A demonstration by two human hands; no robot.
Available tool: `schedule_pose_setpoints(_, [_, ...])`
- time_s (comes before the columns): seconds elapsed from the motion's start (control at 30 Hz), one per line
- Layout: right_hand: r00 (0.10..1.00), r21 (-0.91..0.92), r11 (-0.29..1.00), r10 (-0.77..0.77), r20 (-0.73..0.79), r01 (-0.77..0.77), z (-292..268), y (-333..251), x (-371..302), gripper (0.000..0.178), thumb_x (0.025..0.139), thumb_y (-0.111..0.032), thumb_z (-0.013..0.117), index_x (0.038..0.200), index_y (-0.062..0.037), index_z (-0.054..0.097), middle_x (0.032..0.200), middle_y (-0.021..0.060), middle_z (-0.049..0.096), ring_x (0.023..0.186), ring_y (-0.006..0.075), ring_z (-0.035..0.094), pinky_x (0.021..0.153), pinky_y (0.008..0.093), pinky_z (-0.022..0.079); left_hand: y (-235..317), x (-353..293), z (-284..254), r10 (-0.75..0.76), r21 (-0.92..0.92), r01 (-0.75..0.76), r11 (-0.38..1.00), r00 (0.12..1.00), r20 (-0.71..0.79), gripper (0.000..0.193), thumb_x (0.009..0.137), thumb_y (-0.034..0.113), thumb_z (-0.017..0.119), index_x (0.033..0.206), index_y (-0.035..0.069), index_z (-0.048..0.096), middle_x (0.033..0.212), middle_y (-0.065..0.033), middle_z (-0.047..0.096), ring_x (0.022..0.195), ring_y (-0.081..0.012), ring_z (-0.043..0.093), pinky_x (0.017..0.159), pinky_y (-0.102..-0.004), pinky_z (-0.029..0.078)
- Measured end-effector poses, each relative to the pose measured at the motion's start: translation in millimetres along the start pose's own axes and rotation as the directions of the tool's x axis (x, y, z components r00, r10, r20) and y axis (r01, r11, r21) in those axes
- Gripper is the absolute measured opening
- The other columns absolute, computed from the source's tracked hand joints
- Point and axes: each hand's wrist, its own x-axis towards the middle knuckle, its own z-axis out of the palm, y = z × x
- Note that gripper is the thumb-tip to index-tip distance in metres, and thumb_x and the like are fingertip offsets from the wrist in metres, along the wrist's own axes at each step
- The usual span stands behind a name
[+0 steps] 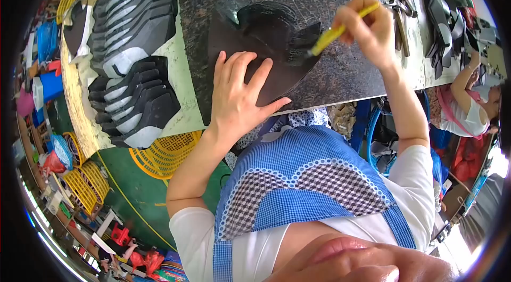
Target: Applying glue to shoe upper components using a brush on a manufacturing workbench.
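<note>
A dark, flat piece of sheet material (282,75) with a curved edge lies on the mottled dark work board (351,77) in front of me. My left hand (237,87) rests on its near left part, palm down, fingers spread, holding nothing. Pinched in the fingers of my right hand (368,31) is a slim brush with a yellow handle (334,34). It slants down to the left, and its tip meets the piece near the right edge. Wet-looking, shiny streaks show around the middle of the piece. Whether several layers lie there, I cannot tell.
Left of the board, overlapping black and grey cut pieces lie in a far row (136,13) and a near row (143,103). A yellow basket (166,155) stands below the table's edge. More dark pieces (441,31) lie at right, where another person (460,109) sits.
</note>
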Motion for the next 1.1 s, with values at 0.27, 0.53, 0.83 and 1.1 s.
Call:
schedule_pose_setpoints(0.27, [0.998,0.095,0.994,-0.064,0.027,0.061,-12.8,23.4,37.8,0.018,0.095,-0.018,0.056,0.090,-0.0013,0.056,0.087,0.0116,0.068,0.075,0.0161,0.068,0.064,0.0232,0.056,2.3,1.3,1.5,-0.011,-0.029,0.011,1.000,1.000,0.025,0.066,0.068,0.045,0.079,0.119,0.007,0.061,0.121,-0.0139,0.049,0.113,-0.0342,0.049,0.105,-0.0588,0.034])
schedule_pose_setpoints(0.53, [0.976,0.013,1.000,-0.013,0.219,0.010,4.0,-28.8,91.4,0.028,0.089,-0.020,0.070,0.085,-0.0014,0.050,0.066,0.0058,0.062,0.056,0.0101,0.060,0.049,0.0223,0.047,2.2,2.6,-2.6,-0.047,-0.043,0.050,0.998,0.997,0.056,0.068,0.065,0.042,0.081,0.120,0.008,0.061,0.122,-0.0143,0.049,0.114,-0.0336,0.049,0.105,-0.0578,0.033])
schedule_pose_setpoints(0.83, [0.897,-0.456,0.867,0.025,0.442,0.201,63.4,-91.2,130.2,0.034,0.083,-0.028,0.075,0.075,-0.0004,0.056,0.061,0.0088,0.061,0.055,0.0156,0.060,0.050,0.0305,0.044,7.7,-7.4,0.5,-0.110,-0.045,0.111,0.993,0.993,0.035,0.067,0.069,0.045,0.076,0.122,0.009,0.058,0.122,-0.0153,0.048,0.117,-0.0347,0.049,0.105,-0.0531,0.035])
schedule_pose_setpoints(1.1, [0.951,-0.204,0.943,-0.220,0.218,0.264,86.5,-64.5,143.9,0.034,0.087,-0.027,0.072,0.086,-0.0008,0.051,0.066,0.0085,0.064,0.057,0.0145,0.064,0.049,0.0281,0.048,11.7,-2.7,-0.4,-0.078,-0.050,0.080,0.996,0.996,0.036,0.068,0.066,0.037,0.078,0.123,0.006,0.057,0.122,-0.0178,0.048,0.117,-0.0372,0.050,0.099,-0.0459,0.045])
